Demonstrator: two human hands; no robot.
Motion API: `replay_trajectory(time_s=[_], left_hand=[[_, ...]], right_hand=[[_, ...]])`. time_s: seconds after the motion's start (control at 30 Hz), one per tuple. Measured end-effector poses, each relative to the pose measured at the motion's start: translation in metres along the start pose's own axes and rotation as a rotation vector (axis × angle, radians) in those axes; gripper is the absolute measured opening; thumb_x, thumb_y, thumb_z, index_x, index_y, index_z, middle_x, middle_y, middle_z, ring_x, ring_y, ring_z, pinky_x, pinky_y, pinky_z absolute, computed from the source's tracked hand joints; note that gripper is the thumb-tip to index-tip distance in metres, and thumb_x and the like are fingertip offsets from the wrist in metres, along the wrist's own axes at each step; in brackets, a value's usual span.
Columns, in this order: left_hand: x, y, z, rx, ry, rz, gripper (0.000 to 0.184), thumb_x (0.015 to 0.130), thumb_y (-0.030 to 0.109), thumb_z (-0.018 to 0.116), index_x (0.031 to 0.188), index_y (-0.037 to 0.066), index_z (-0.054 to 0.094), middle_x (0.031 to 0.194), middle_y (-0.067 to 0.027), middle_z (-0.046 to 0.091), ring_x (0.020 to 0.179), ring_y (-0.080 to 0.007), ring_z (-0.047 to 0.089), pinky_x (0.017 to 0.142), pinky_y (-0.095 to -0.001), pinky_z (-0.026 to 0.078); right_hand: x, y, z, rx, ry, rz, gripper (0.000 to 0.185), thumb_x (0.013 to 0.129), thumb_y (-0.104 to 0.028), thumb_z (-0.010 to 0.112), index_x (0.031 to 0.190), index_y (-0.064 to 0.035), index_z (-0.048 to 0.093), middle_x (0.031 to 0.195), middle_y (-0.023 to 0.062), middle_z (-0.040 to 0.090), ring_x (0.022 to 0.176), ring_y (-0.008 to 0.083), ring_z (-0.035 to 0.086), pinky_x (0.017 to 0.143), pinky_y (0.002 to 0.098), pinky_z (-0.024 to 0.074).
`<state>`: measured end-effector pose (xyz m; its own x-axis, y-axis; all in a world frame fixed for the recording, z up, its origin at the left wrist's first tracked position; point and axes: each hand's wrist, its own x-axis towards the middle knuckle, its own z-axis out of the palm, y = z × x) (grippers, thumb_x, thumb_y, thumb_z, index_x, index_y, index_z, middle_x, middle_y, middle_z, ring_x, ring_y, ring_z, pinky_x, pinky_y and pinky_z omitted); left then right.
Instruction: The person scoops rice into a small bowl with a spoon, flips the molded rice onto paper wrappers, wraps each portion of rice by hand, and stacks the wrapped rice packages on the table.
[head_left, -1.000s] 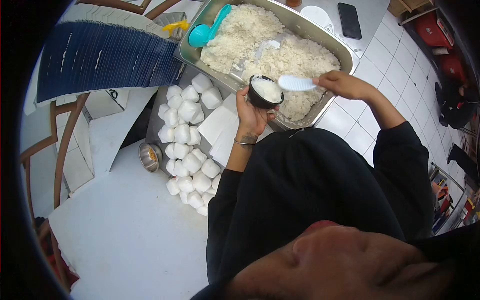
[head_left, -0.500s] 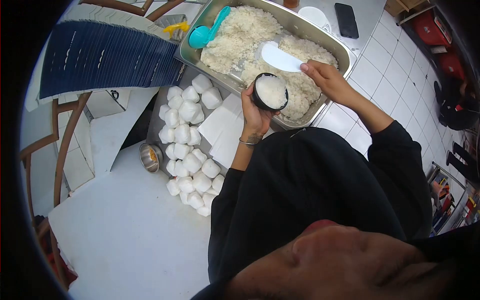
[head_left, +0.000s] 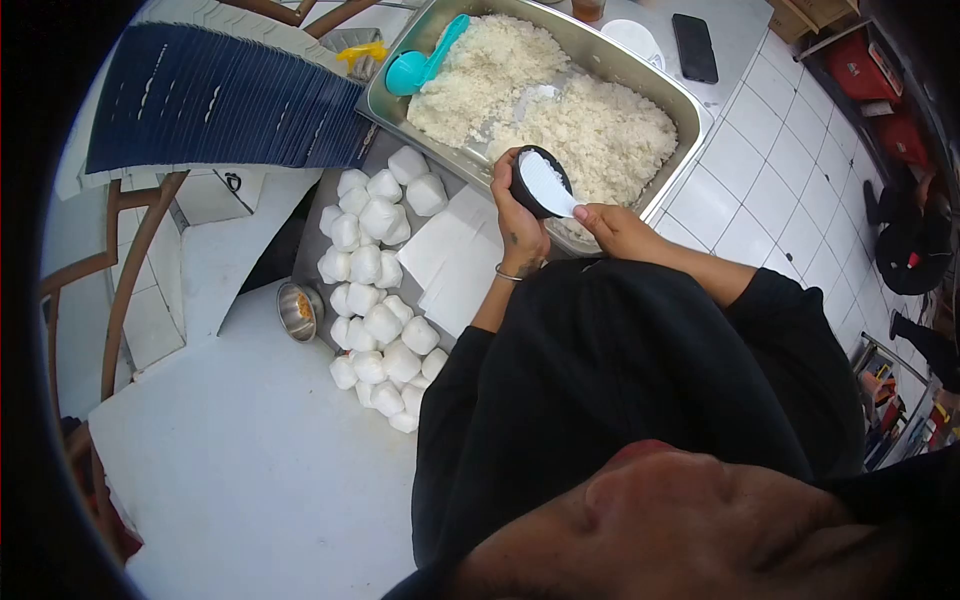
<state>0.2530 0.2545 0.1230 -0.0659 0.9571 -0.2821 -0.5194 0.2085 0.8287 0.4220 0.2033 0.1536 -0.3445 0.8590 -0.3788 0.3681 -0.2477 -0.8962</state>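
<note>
My left hand (head_left: 516, 222) is wrapped round a small black bowl (head_left: 525, 196) tilted near the front wall of the metal tray. A white rice paddle (head_left: 546, 184) lies over the bowl's mouth, its handle gripped by my right hand (head_left: 612, 228). The paddle's blade covers most of what the bowl holds. Behind the bowl, the deep metal tray (head_left: 692, 140) contains a heap of cooked rice (head_left: 610, 130). A turquoise scoop (head_left: 408, 73) rests in the tray's far left corner.
Several white wrapped bundles (head_left: 380, 218) and white paper sheets (head_left: 455, 245) lie left of my arm. Beyond are a small metal bowl (head_left: 299, 312), a long row of dark blue folded packs (head_left: 220, 105) and a yellow object (head_left: 362, 54). A black phone (head_left: 694, 48) lies behind the tray.
My right hand has brought the paddle from above the rice in the tray down onto the black bowl. My left hand has turned the bowl slightly.
</note>
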Motion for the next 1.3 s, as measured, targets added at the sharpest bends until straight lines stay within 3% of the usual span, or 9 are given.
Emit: replay_trajectory(time_s=[0.23,0.4,0.5,0.53,0.63,0.73,0.83,1.0,1.3], left_hand=[[-0.021,0.033,-0.003,-0.153,-0.023,-0.23,0.061,0.1,0.054,0.03,0.135,0.01,0.053,0.126,-0.0107,0.065,0.116,-0.0275,0.064,0.091,-0.0432,0.056],[-0.032,0.019,-0.028,-0.367,0.109,-0.061,0.063,0.101,0.053,0.031,0.133,0.007,0.058,0.13,-0.0091,0.065,0.123,-0.0295,0.061,0.108,-0.0477,0.046],[-0.055,0.009,-0.032,-0.472,0.086,-0.064,0.051,0.103,0.046,0.039,0.129,0.005,0.056,0.134,-0.0117,0.062,0.125,-0.024,0.059,0.107,-0.0402,0.048],[-0.063,0.003,-0.035,-0.403,0.006,0.021,0.048,0.105,0.041,0.037,0.131,0.004,0.053,0.136,-0.0127,0.059,0.128,-0.0246,0.056,0.11,-0.0401,0.045],[-0.094,-0.002,-0.051,-0.131,-0.087,0.254,0.039,0.109,0.027,0.032,0.134,0.003,0.049,0.136,-0.0154,0.055,0.136,-0.0282,0.047,0.119,-0.0431,0.031],[-0.117,0.012,-0.108,0.867,0.214,0.623,0.031,0.103,0.02,0.045,0.127,0.004,0.055,0.137,-0.0173,0.055,0.134,-0.0331,0.046,0.115,-0.0465,0.027],[-0.16,0.007,-0.174,1.166,0.313,0.467,0.033,0.094,0.01,0.057,0.126,0.003,0.056,0.139,-0.0147,0.054,0.139,-0.031,0.04,0.111,-0.0462,0.029],[-0.181,-0.066,-0.258,1.76,0.169,0.269,0.076,0.093,0.059,0.055,0.158,0.027,0.034,0.167,-0.0132,0.019,0.155,-0.0348,0.014,0.114,-0.073,0.006],[-0.115,-0.039,-0.275,1.525,0.216,0.449,0.073,0.094,0.038,0.057,0.158,0.013,0.032,0.164,-0.0141,0.028,0.153,-0.0358,0.02,0.117,-0.0686,0.007]], right_hand=[[0.014,-0.006,-0.061,0.1,0.169,-0.133,0.048,0.108,-0.049,0.042,0.095,-0.0049,0.057,0.069,-0.0011,0.047,0.064,0.0082,0.044,0.058,0.0273,0.0392],[0.035,0.038,-0.084,-0.861,0.58,-0.407,0.038,0.107,-0.035,0.049,0.107,0.0002,0.063,0.088,0.0177,0.065,0.087,0.039,0.062,0.08,0.042,0.0483],[0.032,-0.007,-0.037,-0.758,0.647,-0.516,0.037,0.106,-0.034,0.051,0.112,0.0,0.066,0.095,0.0194,0.066,0.091,0.0334,0.064,0.081,0.0425,0.0486],[0.023,-0.04,-0.017,-0.515,0.306,0.011,0.037,0.105,-0.032,0.053,0.114,0.0005,0.068,0.105,0.0187,0.068,0.1,0.0284,0.066,0.085,0.0421,0.0505],[0.007,-0.016,0.059,0.793,-0.038,0.267,0.052,0.105,-0.045,0.043,0.134,-0.0042,0.057,0.124,0.0182,0.065,0.103,0.0324,0.069,0.083,0.0408,0.058],[-0.005,-0.01,0.098,1.281,-0.458,0.418,0.059,0.103,-0.055,0.035,0.142,-0.0121,0.049,0.12,0.0176,0.067,0.091,0.0398,0.07,0.065,0.0497,0.0622],[-0.008,0.009,0.128,1.24,-0.402,0.516,0.066,0.099,-0.063,0.039,0.139,-0.0116,0.053,0.121,0.0188,0.066,0.093,0.0411,0.069,0.068,0.0481,0.0591],[-0.006,0.025,0.139,1.236,-0.338,0.507,0.069,0.098,-0.066,0.039,0.137,-0.0106,0.055,0.121,0.0171,0.066,0.096,0.04,0.068,0.071,0.0478,0.0575],[0.036,0.008,0.175,0.781,0.133,0.007,0.057,0.099,-0.047,0.051,0.138,-0.0062,0.052,0.125,0.0139,0.063,0.1,0.0286,0.067,0.08,0.0433,0.0587]])
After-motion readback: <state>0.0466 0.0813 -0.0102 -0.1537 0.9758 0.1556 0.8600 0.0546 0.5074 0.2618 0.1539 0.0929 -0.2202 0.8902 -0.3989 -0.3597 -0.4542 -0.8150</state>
